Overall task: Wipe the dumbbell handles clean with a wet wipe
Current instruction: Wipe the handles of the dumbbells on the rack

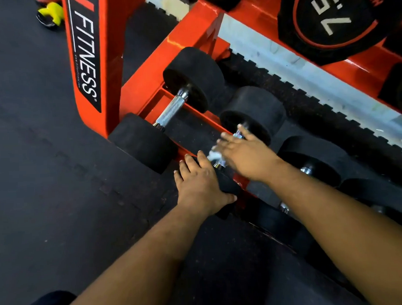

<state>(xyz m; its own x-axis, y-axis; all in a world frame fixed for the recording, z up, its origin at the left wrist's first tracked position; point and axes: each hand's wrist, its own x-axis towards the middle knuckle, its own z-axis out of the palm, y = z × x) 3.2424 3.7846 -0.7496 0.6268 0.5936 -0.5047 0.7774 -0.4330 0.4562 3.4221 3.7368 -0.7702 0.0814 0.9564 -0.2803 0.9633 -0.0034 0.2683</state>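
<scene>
Rubber flooring filled the left of the frame, with a yellow object seen at the upper left beside the orange rack upright lettered "FITNESS". Just right of the upright, a first dumbbell was laid on the lowest rack shelf, its knurled steel handle bare and untouched. Below centre, the left hand was pressed flat on the near black head of a second dumbbell, fingers spread and curled over its edge. Right of it, the right hand was held over that dumbbell's handle, blurred, with a white wet wipe pinned under its fingers against the steel. Further dumbbells were ranged along the lower right. A "7.5" weight was seen at the upper right.
</scene>
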